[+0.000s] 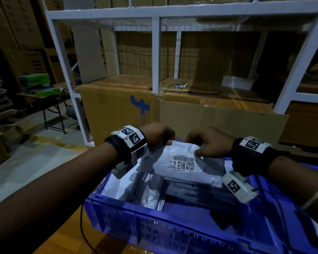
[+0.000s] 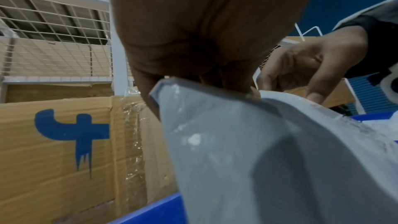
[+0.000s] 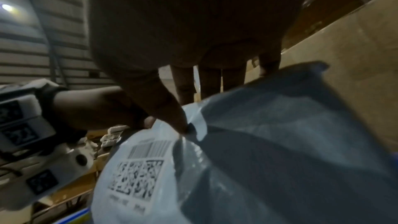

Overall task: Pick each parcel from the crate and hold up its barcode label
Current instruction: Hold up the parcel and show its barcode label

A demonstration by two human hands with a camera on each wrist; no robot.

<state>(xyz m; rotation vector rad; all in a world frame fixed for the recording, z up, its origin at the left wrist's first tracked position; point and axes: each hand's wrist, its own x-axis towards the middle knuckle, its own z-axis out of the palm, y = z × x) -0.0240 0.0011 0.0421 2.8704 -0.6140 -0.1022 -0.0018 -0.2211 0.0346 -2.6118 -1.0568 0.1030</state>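
Holding a white parcel (image 1: pixel 182 165) above the blue crate (image 1: pixel 154 230) at the centre of the head view, we pinch its upper edge with both hands. Our left hand (image 1: pixel 154 134) has its fingers (image 2: pixel 243 88) curled over the top left corner, gripping the plastic; our right hand (image 1: pixel 209 142) grips the top right part, thumb on the near face just beside the barcode label (image 1: pixel 181 163).

The label's lowest printed line is partly cut off by a fold in the head view, and its digits are too small to read. More pale parcels (image 1: pixel 117 186) lie in the crate under the held one; their number is unclear, since shadow and the right wrist camera cover the crate's right half. A desk (image 1: pixel 66 233) of brown wood shows at lower left, mostly hidden by our left forearm.

Only the left wrist view shows the parcel's grey underside and the blue mark on the cardboard box (image 2: pixel 53 142) plainly. Only the right wrist view shows the label close, blurred, with our fingertips behind the parcel's edge. A white metal shelf (image 1: pixel 156 52) fills the upper frame of the head view.
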